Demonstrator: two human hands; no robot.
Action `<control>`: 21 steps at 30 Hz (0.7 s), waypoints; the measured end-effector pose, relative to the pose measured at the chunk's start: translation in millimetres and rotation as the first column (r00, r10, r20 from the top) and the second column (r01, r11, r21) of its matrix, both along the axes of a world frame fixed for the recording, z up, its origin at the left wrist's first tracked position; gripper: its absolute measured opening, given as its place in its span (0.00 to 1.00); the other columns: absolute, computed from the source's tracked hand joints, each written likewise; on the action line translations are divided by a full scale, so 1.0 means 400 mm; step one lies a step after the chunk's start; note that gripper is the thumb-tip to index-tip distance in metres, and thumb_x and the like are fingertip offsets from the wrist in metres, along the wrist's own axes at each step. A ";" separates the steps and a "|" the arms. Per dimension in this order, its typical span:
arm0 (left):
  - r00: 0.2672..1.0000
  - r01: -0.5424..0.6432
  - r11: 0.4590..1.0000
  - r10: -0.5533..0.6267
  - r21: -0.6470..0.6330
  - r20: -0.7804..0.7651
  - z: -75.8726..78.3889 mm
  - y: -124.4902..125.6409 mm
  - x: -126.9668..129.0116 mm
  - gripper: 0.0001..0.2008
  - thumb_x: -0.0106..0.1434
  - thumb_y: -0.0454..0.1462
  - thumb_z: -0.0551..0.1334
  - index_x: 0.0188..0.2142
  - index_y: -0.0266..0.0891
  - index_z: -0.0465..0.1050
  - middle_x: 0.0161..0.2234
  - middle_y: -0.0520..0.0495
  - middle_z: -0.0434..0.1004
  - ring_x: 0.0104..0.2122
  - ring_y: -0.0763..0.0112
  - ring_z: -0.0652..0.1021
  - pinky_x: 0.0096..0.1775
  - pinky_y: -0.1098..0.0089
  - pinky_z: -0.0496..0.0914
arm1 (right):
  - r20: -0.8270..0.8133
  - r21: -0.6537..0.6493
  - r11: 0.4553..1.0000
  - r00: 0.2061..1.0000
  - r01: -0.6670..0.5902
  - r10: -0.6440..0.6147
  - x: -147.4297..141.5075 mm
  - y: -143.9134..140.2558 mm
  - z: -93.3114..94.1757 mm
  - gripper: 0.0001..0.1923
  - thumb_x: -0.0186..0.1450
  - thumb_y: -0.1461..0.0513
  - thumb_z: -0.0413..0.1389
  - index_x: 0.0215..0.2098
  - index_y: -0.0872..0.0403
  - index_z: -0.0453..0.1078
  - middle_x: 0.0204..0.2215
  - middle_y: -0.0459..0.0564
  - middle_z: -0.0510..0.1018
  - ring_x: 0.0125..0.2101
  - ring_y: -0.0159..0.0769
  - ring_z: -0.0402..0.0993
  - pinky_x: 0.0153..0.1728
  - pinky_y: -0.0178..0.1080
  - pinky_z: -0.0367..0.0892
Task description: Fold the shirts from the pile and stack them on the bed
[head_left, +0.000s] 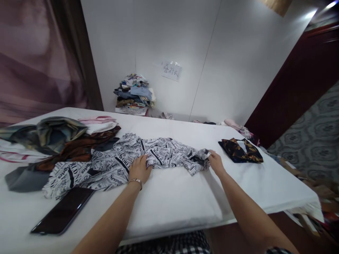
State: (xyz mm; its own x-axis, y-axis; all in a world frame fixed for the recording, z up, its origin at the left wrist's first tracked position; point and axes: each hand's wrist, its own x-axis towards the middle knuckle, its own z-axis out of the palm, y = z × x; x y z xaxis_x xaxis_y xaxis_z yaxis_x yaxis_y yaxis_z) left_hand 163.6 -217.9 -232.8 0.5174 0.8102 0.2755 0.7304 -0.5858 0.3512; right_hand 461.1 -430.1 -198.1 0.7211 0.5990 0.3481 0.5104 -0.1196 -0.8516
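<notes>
A black-and-white newspaper-print shirt [166, 152] stretches crumpled across the middle of the white-covered table. My left hand [139, 169], with a bracelet at the wrist, is closed on the shirt's near edge around its middle; its fingertips are partly lost in the cloth. At the shirt's right end my right hand [215, 163] pinches the fabric, lifting it slightly off the table. The shirt's left part lies bunched against other garments.
Left stands a heap of clothes [60, 134], with a black phone [65, 211] in front of it. A folded dark floral garment [241, 150] lies right on the table [174, 204]. Behind are a clothes stack [135, 91] and a wall with a handwritten paper [171, 71].
</notes>
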 end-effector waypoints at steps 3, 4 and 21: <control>0.999 0.003 1.000 -0.003 0.002 -0.048 0.015 -0.005 -0.004 0.23 0.60 0.37 0.56 0.55 0.37 0.67 0.51 0.36 0.74 0.51 0.51 0.72 0.50 0.54 0.65 | -0.176 0.289 0.945 0.979 0.153 -0.105 0.011 -0.025 0.035 0.18 0.56 0.54 0.53 0.40 0.56 0.74 0.30 0.48 0.79 0.33 0.37 0.72 0.37 0.38 0.67; 0.998 0.017 1.000 -0.016 0.006 -0.062 0.022 -0.007 -0.006 0.21 0.61 0.37 0.55 0.53 0.38 0.69 0.48 0.38 0.76 0.50 0.52 0.73 0.49 0.54 0.66 | -0.199 0.335 0.926 0.974 0.173 -0.110 0.016 -0.038 0.044 0.19 0.56 0.54 0.54 0.40 0.56 0.74 0.30 0.48 0.79 0.33 0.36 0.72 0.37 0.38 0.67; 0.902 -0.026 0.975 0.118 0.221 -0.415 0.321 0.051 -0.118 0.15 0.64 0.41 0.50 0.39 0.43 0.74 0.40 0.44 0.79 0.38 0.55 0.78 0.32 0.64 0.67 | -0.184 0.185 0.957 0.964 0.224 -0.190 0.027 -0.261 -0.003 0.16 0.52 0.55 0.60 0.38 0.51 0.77 0.36 0.49 0.81 0.41 0.44 0.75 0.44 0.44 0.69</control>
State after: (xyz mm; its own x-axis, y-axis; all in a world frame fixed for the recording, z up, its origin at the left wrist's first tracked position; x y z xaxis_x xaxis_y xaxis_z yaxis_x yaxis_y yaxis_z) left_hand 116.4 -197.6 -104.2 0.5647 0.7990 0.2070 0.8252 -0.5514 -0.1227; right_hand 471.8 -534.7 -199.5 0.8786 0.3597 0.3142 0.3453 -0.0239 -0.9382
